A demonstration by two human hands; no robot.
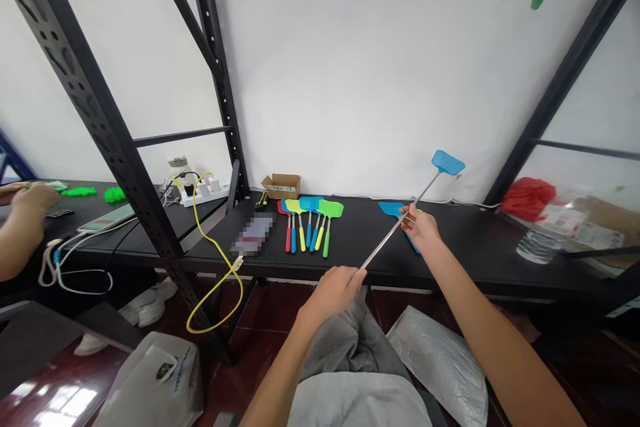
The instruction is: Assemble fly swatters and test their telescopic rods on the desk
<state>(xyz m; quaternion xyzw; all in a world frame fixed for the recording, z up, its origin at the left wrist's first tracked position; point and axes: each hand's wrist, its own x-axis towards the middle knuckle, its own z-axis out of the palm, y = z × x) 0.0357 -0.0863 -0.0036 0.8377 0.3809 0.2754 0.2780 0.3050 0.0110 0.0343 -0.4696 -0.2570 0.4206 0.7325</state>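
Note:
A blue telescopic fly swatter (448,162) with a long metal shaft slants up to the right above the front of the black table. My left hand (337,288) is closed round its lower end, and the handle is hidden in the fingers. Further up, my right hand (421,227) grips the shaft with fingers pinched. Behind the right hand lie another blue fly swatter (391,208) and a bit of something yellow, both partly hidden. Left of it, a fanned row of short swatters lies on the table, among them a green swatter (331,208) and a red-handled swatter (289,238).
On the black table (465,240) stand an open cardboard box (281,185), a blurred phone-like object (254,234) on a yellow cable (242,287), a plastic bottle (545,234) and a red bag (527,198). Shelf posts (95,107) rise at both sides. Another person's hands (35,197) are at far left.

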